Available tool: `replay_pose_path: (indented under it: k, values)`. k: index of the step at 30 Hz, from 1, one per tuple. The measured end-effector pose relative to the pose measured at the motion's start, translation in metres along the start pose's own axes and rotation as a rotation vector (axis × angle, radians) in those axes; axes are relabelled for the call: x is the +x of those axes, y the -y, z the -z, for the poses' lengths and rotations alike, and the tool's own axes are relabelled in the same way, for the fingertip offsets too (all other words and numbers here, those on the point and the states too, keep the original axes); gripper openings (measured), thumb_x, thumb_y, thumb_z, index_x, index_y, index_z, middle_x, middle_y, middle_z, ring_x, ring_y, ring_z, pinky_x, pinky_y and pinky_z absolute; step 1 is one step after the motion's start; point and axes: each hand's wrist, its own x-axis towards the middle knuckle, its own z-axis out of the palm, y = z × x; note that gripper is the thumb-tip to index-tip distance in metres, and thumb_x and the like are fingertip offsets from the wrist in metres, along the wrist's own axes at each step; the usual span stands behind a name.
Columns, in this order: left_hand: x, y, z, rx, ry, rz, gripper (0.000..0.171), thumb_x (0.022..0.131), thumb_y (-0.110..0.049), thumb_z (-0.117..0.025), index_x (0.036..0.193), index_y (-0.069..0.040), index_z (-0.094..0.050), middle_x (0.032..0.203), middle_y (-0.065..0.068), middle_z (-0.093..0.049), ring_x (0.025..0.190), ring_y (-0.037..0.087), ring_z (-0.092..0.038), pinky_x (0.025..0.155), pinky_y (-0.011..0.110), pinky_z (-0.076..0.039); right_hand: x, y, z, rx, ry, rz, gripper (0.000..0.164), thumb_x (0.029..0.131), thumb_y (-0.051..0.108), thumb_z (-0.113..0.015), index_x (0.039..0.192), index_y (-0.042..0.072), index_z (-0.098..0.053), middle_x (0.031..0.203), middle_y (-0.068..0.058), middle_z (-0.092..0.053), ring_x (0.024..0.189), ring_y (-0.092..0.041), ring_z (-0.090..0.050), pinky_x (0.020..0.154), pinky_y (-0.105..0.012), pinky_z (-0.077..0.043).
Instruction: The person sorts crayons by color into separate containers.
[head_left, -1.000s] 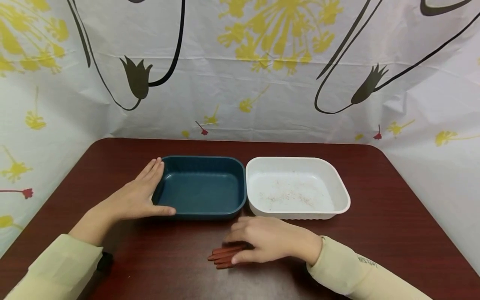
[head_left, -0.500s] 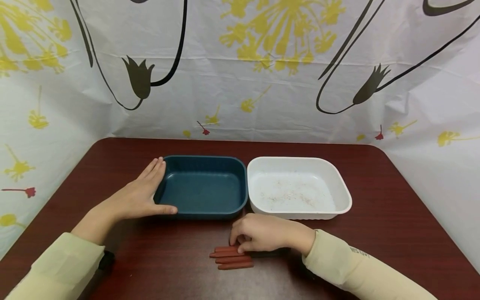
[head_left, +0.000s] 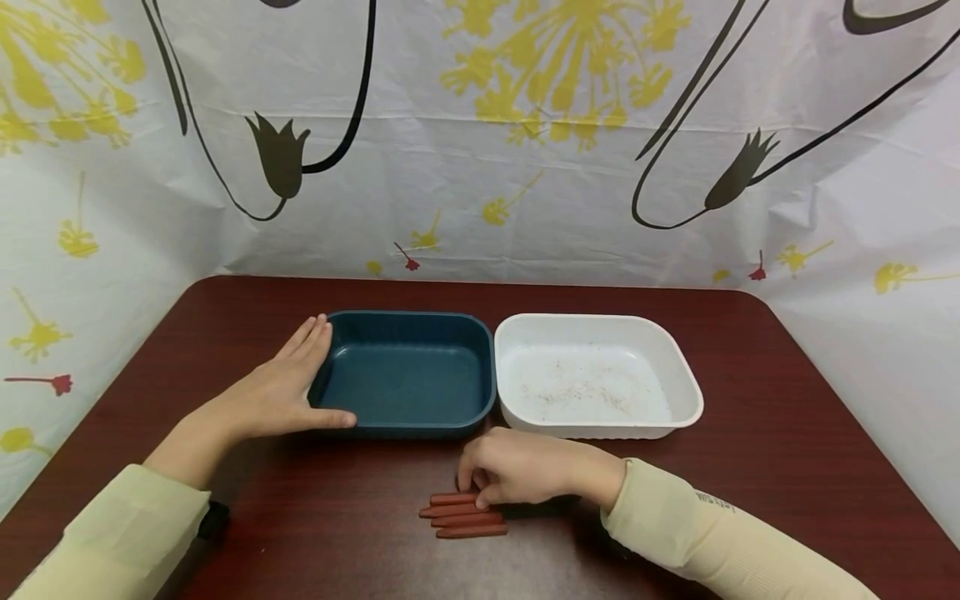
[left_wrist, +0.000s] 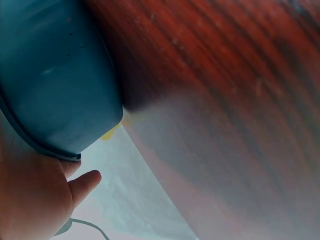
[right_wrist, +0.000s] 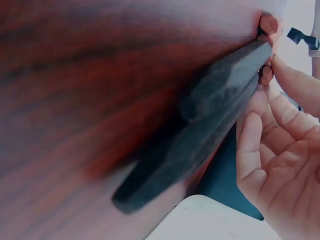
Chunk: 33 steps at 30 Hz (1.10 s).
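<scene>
Several slim red-brown sticks point(head_left: 468, 519) lie side by side on the table in the head view. At the farthest one, my right hand point(head_left: 536, 465) has its thumb and index finger curled in a pinch. Two thicker-looking dark faceted sticks point(right_wrist: 227, 75) loom near the camera in the right wrist view, with the round ends of red-brown sticks point(right_wrist: 268, 24) beyond them. My left hand point(head_left: 273, 392) lies with straight fingers along the left side of a blue tray point(head_left: 420, 431), its thumb stretched along the front rim. The left wrist view shows the tray's outer wall point(left_wrist: 60, 75).
To the right of the blue tray stands a white tray point(head_left: 585, 431) with brownish specks on its floor, the two rims nearly meeting. A patterned white sheet point(head_left: 480, 167) hangs behind and beside the dark red table point(head_left: 765, 467).
My right hand has drawn back slightly from over the sticks, uncovering more of them, and its thumb and index finger have come together. The left hand keeps its place on the blue tray.
</scene>
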Motion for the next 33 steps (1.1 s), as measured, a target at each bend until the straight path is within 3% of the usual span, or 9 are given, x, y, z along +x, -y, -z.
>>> replay_pose_path:
  k: [10,33]
  values:
    - [-0.001,-0.001,0.0,-0.017,0.005,0.0,0.129,0.076,-0.074,-0.066,0.157,0.003,-0.002,0.167,0.02,0.003,0.155,0.038,0.002,0.116,0.065,-0.024,-0.002,0.0,-0.002,0.026,-0.038,0.053,0.009,0.088,0.008,-0.071,0.094,0.014,-0.07,0.081,0.008,-0.061,0.07,0.002,-0.051,0.065,-0.01,-0.044]
    - [-0.001,0.0,-0.001,-0.022,-0.003,0.001,0.13,0.076,-0.074,-0.067,0.157,0.003,-0.001,0.167,0.018,0.007,0.155,0.037,0.004,0.117,0.065,-0.022,-0.002,0.029,0.02,0.052,-0.112,0.129,0.009,0.094,0.012,-0.066,0.102,0.016,-0.07,0.088,0.01,-0.059,0.076,0.006,-0.052,0.069,-0.01,-0.046]
